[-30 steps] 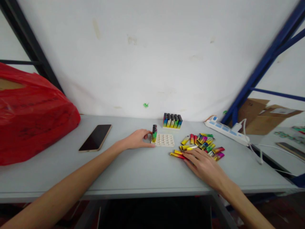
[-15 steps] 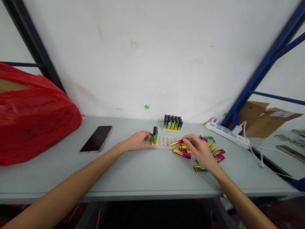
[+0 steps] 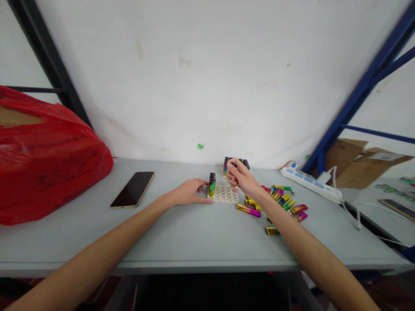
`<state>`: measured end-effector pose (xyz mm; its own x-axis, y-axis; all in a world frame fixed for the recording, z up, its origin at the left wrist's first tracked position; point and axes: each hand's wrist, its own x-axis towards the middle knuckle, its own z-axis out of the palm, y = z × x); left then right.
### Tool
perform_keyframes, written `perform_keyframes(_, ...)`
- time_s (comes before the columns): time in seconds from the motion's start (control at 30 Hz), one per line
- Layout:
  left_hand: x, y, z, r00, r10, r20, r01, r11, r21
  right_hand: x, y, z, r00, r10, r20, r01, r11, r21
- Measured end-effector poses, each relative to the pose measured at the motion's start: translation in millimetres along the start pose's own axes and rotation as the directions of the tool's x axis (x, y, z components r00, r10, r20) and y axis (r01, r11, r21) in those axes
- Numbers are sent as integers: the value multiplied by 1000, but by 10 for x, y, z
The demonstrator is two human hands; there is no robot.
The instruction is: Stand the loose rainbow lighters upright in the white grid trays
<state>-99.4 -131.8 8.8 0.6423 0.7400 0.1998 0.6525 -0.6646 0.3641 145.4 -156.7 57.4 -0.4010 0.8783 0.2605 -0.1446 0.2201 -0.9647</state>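
Observation:
My left hand (image 3: 189,191) grips the left end of a white tray (image 3: 227,199) with rows of round holes, thumb at the near corner and fingers curled at the far side. One row of green-and-yellow lighters (image 3: 212,185) with black tops stands upright in the tray's left end, beside those fingers. Above the right part of the tray, my right hand (image 3: 241,176) is closed in a pinch; its fingers hide the lighter it carried. Right of the tray lies a loose pile of shiny multicoloured lighters (image 3: 287,198), with a yellow-and-purple lighter (image 3: 248,210) nearest.
Behind my right hand stands a full block of upright lighters (image 3: 225,166), partly hidden. A phone (image 3: 132,190) and a red plastic bag (image 3: 52,160) are at left. A white power strip (image 3: 309,185) with cables and a cardboard box (image 3: 353,166) are at right.
My right hand has moved left and up from beside the pile to above the tray, turning so the pink-and-yellow lighter no longer shows. My left hand stays at the tray.

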Motion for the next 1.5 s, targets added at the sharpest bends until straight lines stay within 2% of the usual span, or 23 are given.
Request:
perform_keyframes(0.2, 1, 26, -10, 1000, -7, 5, 7, 1000, 9, -83, 143, 30, 999, -4, -35, 2, 998, -58)
perform_keyframes(0.37, 2, 24, -15, 1000, -9, 12, 9, 1000, 7, -75, 232, 133, 976, 185, -118, -189, 982, -28)
perform_keyframes(0.43, 4, 13, -10, 1000, -9, 15, 9, 1000, 7, -75, 276, 183, 963, 209, -169, -219, 975, -40)
perform_keyframes(0.57, 4, 0, -1, 1000, -1, 9, 1, 1000, 6, -85, 328, 223, 964, 159, -215, -180, 981, -78)
perform_keyframes(0.8, -3, 18, -15, 1000, -9, 5, 9, 1000, 4, -83, 320, 156, 972, 142, -189, -158, 984, -76)
perform_keyframes(0.93, -4, 23, -17, 1000, -8, -3, 8, 1000, 2, -102, 302, 130, 988, -4, -156, -32, 973, -228)
perform_keyframes(1.03, -6, 37, -22, 1000, -16, -1, 16, 1000, -5, -136, 252, 116, 983, -172, -60, 119, 856, -503)
perform_keyframes(1.13, -6, 45, -21, 1000, -18, -3, 18, 1000, -11, -159, 211, 107, 945, -319, 77, 270, 624, -733)
perform_keyframes(1.2, -2, 36, -11, 1000, -14, -11, 14, 1000, -8, -164, 212, 111, 930, -343, 129, 302, 516, -802)
perform_keyframes(1.23, 0, 27, -5, 1000, -13, -14, 13, 1000, -5, -163, 221, 116, 934, -332, 130, 291, 502, -814)
perform_keyframes(1.4, 10, -12, 22, 1000, -6, -10, 6, 1000, 3, -150, 302, 160, 957, -290, 28, 211, 624, -753)
perform_keyframes(1.5, 11, -23, 26, 1000, -1, -10, 1, 1000, 8, -135, 366, 164, 970, -237, 57, 204, 663, -720)
